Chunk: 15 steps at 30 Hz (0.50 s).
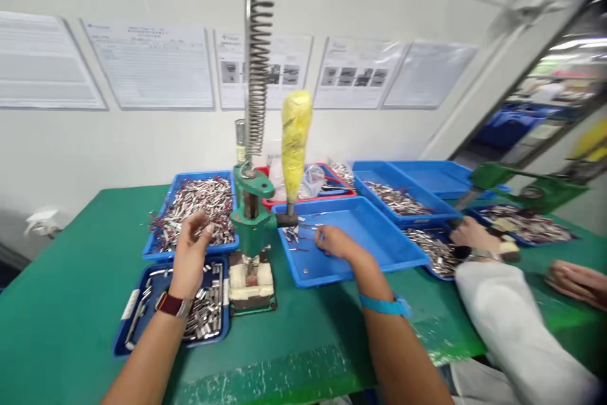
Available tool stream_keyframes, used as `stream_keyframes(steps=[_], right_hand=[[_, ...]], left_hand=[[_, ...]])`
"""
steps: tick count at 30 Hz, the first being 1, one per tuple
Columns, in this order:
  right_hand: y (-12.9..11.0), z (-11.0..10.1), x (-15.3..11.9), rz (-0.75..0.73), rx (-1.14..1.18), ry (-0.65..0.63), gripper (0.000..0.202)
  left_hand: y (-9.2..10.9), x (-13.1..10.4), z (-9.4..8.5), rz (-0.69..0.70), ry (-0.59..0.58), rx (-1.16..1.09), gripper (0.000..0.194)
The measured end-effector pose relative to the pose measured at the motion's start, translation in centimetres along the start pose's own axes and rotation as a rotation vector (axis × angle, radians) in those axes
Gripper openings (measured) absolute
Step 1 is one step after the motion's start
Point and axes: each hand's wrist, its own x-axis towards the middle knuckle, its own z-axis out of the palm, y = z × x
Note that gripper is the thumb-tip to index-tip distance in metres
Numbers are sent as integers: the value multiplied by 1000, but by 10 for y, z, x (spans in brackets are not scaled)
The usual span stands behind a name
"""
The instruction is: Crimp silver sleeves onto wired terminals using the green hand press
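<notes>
My left hand (190, 256) is over the front of a blue tray (150, 247) heaped with small silvery parts with dark red wires (208, 196). Its thumb and fingers are a little apart, and I make out nothing between them. Inside a wide, shallow blue tray (365, 228), my right hand (337, 242) has its fingers pinched on a thin wired metal part (310, 226). A few similar parts lie left of it in that tray. Between my hands stands a green hand press (253, 222) with a yellow-wrapped lever handle (296, 139) and a pale base block.
A dark blue tray (124, 332) of loose metal pieces sits front left. A red tray (348, 192) and more blue trays (427, 218) stand behind and right. Beside me a co-worker's white sleeve (502, 304) reaches toward another green press (535, 187); another hand (578, 282) rests far right.
</notes>
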Motion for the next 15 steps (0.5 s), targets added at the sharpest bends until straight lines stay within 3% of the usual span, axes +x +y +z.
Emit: stream_keyframes(steps=[2, 3, 6, 8, 11, 15], right_hand=[[2, -4, -4, 5, 46, -22, 21], [3, -7, -5, 6, 65, -21, 22], [6, -16, -8, 1, 139, 85, 28], [1, -18, -14, -2, 227, 247, 32], [-22, -12, -33, -45, 511, 446, 36], [-76, 19, -76, -137, 1000, 360, 43]], left_hand=[[7, 10, -30, 151, 100, 306, 38], [10, 12, -44, 142, 50, 442, 33], [14, 6, -71, -68, -369, 699, 22], [11, -1, -74, -112, -577, 835, 22], [1, -7, -65, -46, -605, 1044, 26], [-12, -12, -55, -64, -582, 1117, 20]])
